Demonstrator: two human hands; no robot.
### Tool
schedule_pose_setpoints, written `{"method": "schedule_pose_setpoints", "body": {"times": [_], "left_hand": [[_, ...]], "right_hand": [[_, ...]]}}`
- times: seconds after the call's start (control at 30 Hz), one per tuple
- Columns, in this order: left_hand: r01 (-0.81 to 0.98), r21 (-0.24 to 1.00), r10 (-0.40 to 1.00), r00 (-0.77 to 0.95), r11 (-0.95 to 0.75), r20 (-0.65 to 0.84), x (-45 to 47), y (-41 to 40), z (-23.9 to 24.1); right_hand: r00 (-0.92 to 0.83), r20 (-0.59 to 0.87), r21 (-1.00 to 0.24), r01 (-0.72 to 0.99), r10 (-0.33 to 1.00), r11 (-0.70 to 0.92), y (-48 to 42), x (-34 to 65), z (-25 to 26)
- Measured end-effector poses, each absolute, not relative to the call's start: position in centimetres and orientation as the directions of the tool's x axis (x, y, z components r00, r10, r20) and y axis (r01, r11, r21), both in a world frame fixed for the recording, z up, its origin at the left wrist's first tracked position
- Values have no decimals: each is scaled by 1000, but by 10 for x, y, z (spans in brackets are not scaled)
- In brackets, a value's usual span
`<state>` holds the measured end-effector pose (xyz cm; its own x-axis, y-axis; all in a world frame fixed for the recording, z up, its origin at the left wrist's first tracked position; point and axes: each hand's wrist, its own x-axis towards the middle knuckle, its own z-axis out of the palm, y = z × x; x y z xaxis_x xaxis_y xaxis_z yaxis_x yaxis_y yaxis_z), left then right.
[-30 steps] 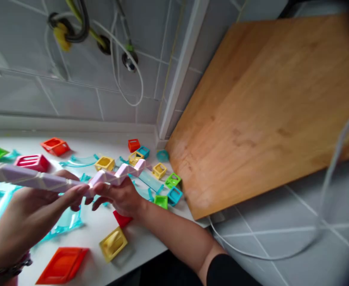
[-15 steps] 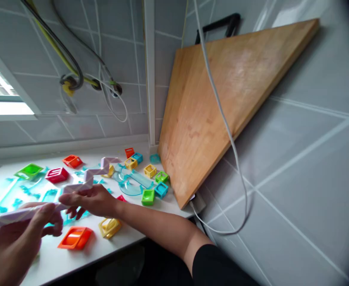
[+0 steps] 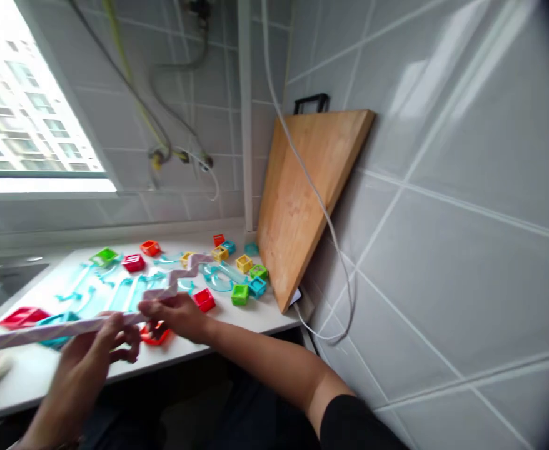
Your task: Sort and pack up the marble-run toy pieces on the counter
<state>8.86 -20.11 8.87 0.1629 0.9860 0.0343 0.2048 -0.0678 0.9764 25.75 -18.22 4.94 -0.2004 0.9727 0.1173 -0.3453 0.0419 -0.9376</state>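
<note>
Both of my hands hold one long pale-lilac zigzag track piece over a white counter. My left hand grips its straight part at the lower left. My right hand pinches it near the middle, where the zigzag begins. The zigzag end points toward the far right, above a scatter of small coloured square blocks and clear turquoise curved track pieces. A red block lies just beside my right hand.
A wooden cutting board leans against the tiled right wall, with a white cable hanging across it. A window is at the left, with hoses on the back wall. A red tray piece lies at the counter's left.
The camera has pulled back and tilted up, so the window and the whole board show. Both hands keep their hold on the track, now lower in view.
</note>
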Motion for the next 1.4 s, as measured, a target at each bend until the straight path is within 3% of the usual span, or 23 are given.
{"method": "schedule_pose_setpoints", "body": {"times": [0.13, 0.53, 0.67, 0.8, 0.93, 1.07, 1.13, 1.27, 1.4], "left_hand": [[89, 992, 952, 299, -89, 58, 90, -229, 95], [-216, 972, 965, 261, 88, -29, 74, -279, 54], [-306, 942, 964, 259, 136, -55, 77, -291, 51], [-400, 888, 935, 345, 226, -83, 78, -295, 57], [-442, 809, 857, 496, 388, -140, 85, -294, 65], [-451, 742, 793, 584, 496, -175, 95, -291, 62], [-457, 720, 780, 597, 522, -187, 99, -288, 59], [-475, 707, 789, 583, 524, -193, 103, -279, 59], [-472, 726, 804, 564, 500, -187, 102, -268, 62]], "right_hand": [[-141, 181, -941, -312, 973, 130, -207, 264, 54], [-232, 268, -954, -201, 935, 223, -251, 278, 50], [-351, 286, -947, -249, 892, 205, -259, 278, 48], [-606, 273, -943, -323, 747, 83, -263, 283, 52], [-755, 243, -962, -267, 609, 54, -262, 291, 67], [-854, 107, -974, -193, 509, -119, -259, 296, 82], [-817, 93, -982, -169, 569, -82, -255, 296, 87], [-705, 236, -967, -236, 669, 92, -247, 293, 90], [-679, 205, -965, -260, 705, 31, -239, 289, 83]]}}
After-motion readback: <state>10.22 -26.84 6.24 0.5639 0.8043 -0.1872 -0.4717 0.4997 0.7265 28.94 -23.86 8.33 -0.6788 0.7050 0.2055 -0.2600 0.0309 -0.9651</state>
